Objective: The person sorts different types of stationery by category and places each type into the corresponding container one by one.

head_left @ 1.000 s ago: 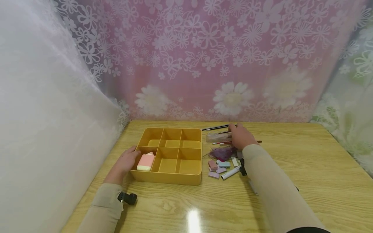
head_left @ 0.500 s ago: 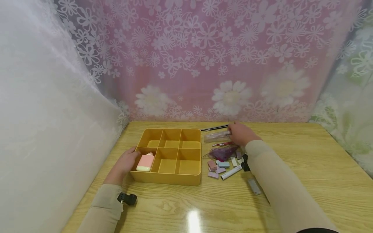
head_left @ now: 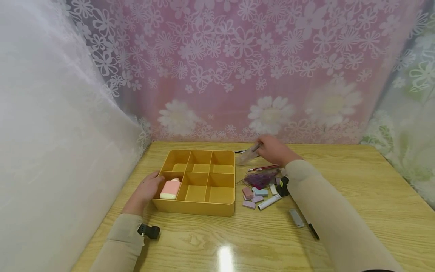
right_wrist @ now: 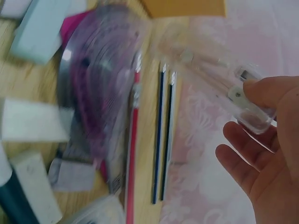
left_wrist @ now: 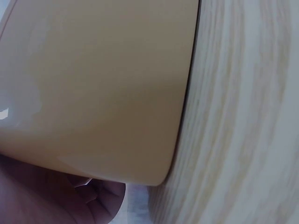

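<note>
My right hand (head_left: pixel 273 148) pinches the end of a clear plastic case (right_wrist: pixel 210 77) between thumb and fingers. A drawing compass (right_wrist: pixel 237 94) shows through its walls. In the head view the case tilts, its far end toward the table. My left hand (head_left: pixel 147 187) holds the left wall of a yellow six-part organizer box (head_left: pixel 193 207), fingers over the rim. The left wrist view shows the box's smooth outer side (left_wrist: pixel 107 93) and some curled fingers (left_wrist: pixel 105 200) past its edge. A pink bottle with a cream base (head_left: pixel 170 188) lies in the front left compartment.
Right of the box lie red pencils (right_wrist: pixel 133 140), dark pencils (right_wrist: pixel 159 140), purple protractors and rulers (right_wrist: pixel 98 79), several erasers (head_left: pixel 261 192) and a white marker (head_left: pixel 269 202). A grey block (head_left: pixel 296 218) and a black-ended pen (head_left: pixel 313 231) lie near my right forearm. A floral curtain (head_left: pixel 238 75) hangs behind.
My right hand has picked up the clear compass case from among the pencils, raising and tilting it, and moved slightly left. The left hand and box stay put.
</note>
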`<state>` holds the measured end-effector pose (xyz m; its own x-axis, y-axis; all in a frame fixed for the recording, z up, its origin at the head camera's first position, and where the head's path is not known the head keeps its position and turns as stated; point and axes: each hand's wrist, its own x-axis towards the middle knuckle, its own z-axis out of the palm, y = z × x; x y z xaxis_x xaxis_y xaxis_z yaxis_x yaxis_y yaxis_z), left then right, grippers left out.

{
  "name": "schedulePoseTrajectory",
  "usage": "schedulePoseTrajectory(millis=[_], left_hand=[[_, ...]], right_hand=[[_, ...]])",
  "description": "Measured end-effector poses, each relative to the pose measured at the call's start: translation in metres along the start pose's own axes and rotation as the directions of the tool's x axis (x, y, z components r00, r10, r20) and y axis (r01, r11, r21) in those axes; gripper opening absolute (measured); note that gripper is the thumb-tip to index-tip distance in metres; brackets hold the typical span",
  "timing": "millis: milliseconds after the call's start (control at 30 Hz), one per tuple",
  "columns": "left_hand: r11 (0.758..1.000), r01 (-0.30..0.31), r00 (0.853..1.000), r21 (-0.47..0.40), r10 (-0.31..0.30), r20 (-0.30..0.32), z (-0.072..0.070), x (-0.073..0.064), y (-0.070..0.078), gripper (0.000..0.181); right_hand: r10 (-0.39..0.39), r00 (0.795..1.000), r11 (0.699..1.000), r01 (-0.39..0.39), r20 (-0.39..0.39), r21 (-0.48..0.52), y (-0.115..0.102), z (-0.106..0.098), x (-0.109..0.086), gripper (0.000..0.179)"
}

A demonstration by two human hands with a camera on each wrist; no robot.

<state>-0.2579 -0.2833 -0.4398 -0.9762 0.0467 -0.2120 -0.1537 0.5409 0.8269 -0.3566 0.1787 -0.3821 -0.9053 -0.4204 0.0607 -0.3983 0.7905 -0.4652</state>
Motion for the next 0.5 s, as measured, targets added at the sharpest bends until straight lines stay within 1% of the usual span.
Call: schedulePoseTrajectory(millis=[133,233,333,433,500], left_hand=[[1.0,-0.01,1.0,0.005,0.01,-0.001,0.001,0.001,0.0,0.055],[1.0,-0.013,1.0,0.005,0.013,-0.006,0.002,0.0,0.002,0.054],[1.0,-0.01,1.0,0.006,0.01,-0.009,0.002,0.0,0.002,0.054],[1.0,-0.011,1.0,0.004,0.011,-0.012,0.003,0.0,0.002,0.054],[1.0,-0.013,1.0,0.006,0.013,-0.012,0.003,0.0,0.002,0.054]], right_hand=[[-0.026,0.999,1.0,0.027,-0.019,0.003,-0.012,-0.002,0.002,0.016],[-0.028,0.999,1.0,0.029,-0.031,0.005,-0.024,-0.006,0.003,0.023],[-0.036,0.998,0.999,0.037,-0.042,0.032,-0.036,-0.009,0.005,0.03],[-0.045,0.997,0.998,0.048,-0.058,0.05,-0.048,-0.012,0.006,0.031],[-0.054,0.996,0.997,0.057,-0.071,0.042,-0.057,-0.014,0.007,0.033]])
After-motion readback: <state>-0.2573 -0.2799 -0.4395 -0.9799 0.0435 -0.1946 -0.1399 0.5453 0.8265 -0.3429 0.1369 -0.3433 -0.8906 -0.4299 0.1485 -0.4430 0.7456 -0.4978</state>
